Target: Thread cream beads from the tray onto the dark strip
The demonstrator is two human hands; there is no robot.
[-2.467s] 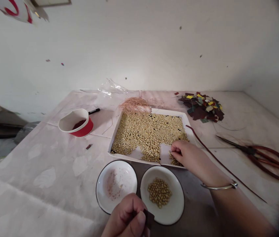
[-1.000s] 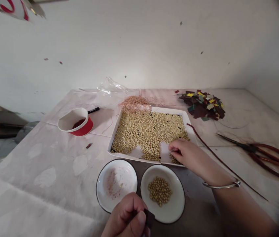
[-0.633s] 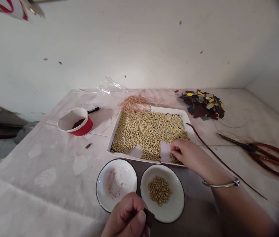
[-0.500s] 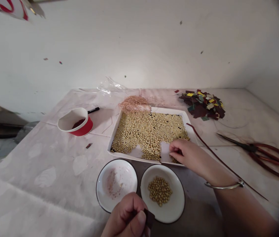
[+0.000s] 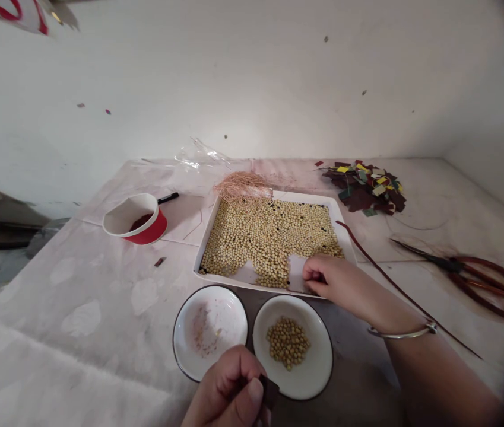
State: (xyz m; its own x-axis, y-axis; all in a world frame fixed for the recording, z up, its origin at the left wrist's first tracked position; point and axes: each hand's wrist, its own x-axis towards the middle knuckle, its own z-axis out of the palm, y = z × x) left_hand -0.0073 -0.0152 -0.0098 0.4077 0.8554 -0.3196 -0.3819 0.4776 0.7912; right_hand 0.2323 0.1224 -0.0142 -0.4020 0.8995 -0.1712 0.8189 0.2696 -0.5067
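Pale, speckled walls (image 5: 278,77) rose behind a table (image 5: 113,332) covered in light patterned cloth. Your left hand (image 5: 229,388) pinched a dark brown piece (image 5: 269,390) between thumb and fingers, just in front of a white bowl (image 5: 316,367). Your right hand (image 5: 334,283), a silvery bangle (image 5: 401,335) at its wrist, curled its fingers together inside the near right corner of a white tray (image 5: 296,273); whether they gripped anything could not be told. Yellowish round beads (image 5: 269,234), dotted with black, covered most of the tray, leaving bare patches along its near edge. Just before that edge, the bowl held more beads, and a dish (image 5: 234,314) to its left held reddish crumbs (image 5: 202,332). Toward the table's left edge stood a red-and-white tub (image 5: 147,232), a black marker (image 5: 168,197) just behind it. Copper-coloured wire (image 5: 243,185) lay at the tray's far left corner, shears (image 5: 451,264) toward the table's right edge, and dark and yellow scraps (image 5: 367,193) near the far edge, on the right.
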